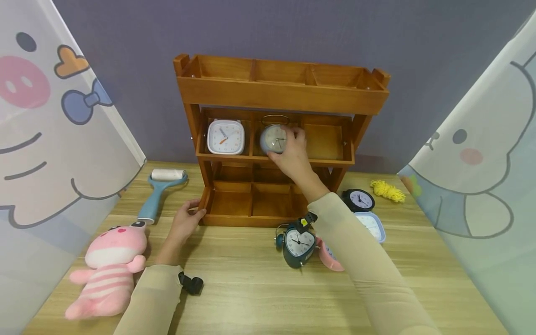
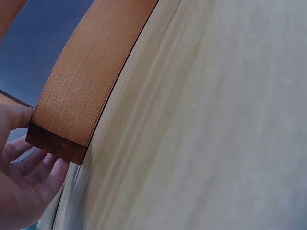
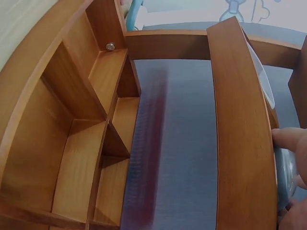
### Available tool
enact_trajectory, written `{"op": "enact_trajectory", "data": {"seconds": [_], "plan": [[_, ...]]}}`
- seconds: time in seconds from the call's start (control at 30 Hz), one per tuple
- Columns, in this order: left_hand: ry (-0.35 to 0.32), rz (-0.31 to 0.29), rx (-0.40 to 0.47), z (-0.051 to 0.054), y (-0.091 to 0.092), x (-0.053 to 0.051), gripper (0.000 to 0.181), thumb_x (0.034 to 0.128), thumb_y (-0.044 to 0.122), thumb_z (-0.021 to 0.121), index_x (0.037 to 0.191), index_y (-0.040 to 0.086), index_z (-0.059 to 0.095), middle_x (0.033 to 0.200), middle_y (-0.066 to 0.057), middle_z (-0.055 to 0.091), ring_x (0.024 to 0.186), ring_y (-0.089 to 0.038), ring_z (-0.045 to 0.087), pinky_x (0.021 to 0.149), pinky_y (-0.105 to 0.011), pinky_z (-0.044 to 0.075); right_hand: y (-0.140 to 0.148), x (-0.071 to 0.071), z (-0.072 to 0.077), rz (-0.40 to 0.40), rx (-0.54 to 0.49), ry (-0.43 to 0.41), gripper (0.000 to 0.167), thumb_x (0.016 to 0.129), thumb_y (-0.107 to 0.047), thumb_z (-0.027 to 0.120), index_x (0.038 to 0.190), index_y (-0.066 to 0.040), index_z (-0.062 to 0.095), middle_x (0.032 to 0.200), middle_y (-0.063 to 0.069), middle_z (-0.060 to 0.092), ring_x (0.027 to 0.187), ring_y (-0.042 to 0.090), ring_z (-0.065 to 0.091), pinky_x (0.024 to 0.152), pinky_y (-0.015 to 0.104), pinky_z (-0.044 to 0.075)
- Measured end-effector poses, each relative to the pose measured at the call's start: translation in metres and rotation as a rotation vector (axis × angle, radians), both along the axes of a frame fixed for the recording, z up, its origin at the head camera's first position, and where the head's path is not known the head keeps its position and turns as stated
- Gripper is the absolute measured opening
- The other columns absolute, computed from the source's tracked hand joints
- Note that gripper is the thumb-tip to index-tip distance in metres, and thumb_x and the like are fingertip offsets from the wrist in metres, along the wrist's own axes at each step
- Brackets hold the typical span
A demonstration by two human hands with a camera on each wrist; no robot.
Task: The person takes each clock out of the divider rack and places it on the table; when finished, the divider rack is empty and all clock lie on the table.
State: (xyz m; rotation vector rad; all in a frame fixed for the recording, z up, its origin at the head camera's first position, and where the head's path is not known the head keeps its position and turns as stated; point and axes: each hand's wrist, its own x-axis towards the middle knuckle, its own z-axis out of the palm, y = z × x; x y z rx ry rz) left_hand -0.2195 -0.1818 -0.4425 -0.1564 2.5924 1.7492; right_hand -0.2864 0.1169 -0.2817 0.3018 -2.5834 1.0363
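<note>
The right hand (image 1: pixel 294 151) pinched 1 round clock (image 1: pixel 271 138) in the middle tier (image 1: pixel 327 141) of the wooden shelf (image 1: pixel 280 95); the left hand (image 1: pixel 186 221) gripped the shelf's near left end.

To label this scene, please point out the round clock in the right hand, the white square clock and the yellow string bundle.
Round clock (image 1: pixel 272 137): head view, on its dial.
White square clock (image 1: pixel 226 137): head view, middle of dial.
Yellow string bundle (image 1: pixel 387 190): head view, middle of bundle.
</note>
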Motion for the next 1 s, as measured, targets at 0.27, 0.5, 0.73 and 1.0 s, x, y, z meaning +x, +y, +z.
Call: {"op": "enact_trajectory", "data": {"seconds": [0.27, 0.5, 0.73, 1.0], "plan": [[0.004, -0.008, 0.004, 0.0006, -0.0002, -0.001, 0.049, 0.0999, 0.013, 0.054, 0.143, -0.004, 0.039, 0.137, -0.027, 0.045, 0.124, -0.039, 0.046, 0.092, -0.044, 0.046, -0.0007, -0.0061, 0.0024, 0.01, -0.054, -0.04, 0.084, 0.081, -0.031, 0.081, 0.148, -0.012, 0.035, 0.146, 0.021, 0.026, 0.129, 0.038, 0.037, 0.101, 0.049, 0.037], [0.006, 0.003, 0.004, 0.0013, -0.0012, -0.0009, 0.048, 0.0999, 0.014, 0.054, 0.143, -0.003, 0.04, 0.137, -0.027, 0.046, 0.124, -0.038, 0.046, 0.092, -0.043, 0.046, -0.0017, -0.0103, 0.0082, 0.007, -0.004, -0.097, 0.089, 0.08, -0.037, 0.08, 0.151, -0.015, 0.031, 0.144, 0.023, 0.032, 0.128, 0.039, 0.04, 0.101, 0.05, 0.038], [0.004, 0.008, -0.003, 0.0018, -0.0011, 0.001, 0.048, 0.1, 0.014, 0.055, 0.143, -0.004, 0.04, 0.136, -0.027, 0.046, 0.123, -0.038, 0.046, 0.091, -0.042, 0.047, -0.0027, -0.0098, 0.0094, 0.002, -0.007, -0.116, 0.091, 0.078, -0.038, 0.081, 0.151, -0.016, 0.031, 0.142, 0.021, 0.037, 0.126, 0.039, 0.042, 0.099, 0.051, 0.039], [-0.012, 0.003, -0.002, 0.0017, 0.0007, 0.0034, 0.049, 0.1, 0.016, 0.055, 0.143, -0.003, 0.04, 0.138, -0.026, 0.044, 0.125, -0.039, 0.044, 0.093, -0.046, 0.045, -0.0042, -0.0074, 0.0039, -0.03, -0.083, -0.03, 0.086, 0.074, -0.032, 0.085, 0.145, -0.014, 0.041, 0.136, 0.019, 0.044, 0.122, 0.036, 0.047, 0.096, 0.048, 0.042]]}}
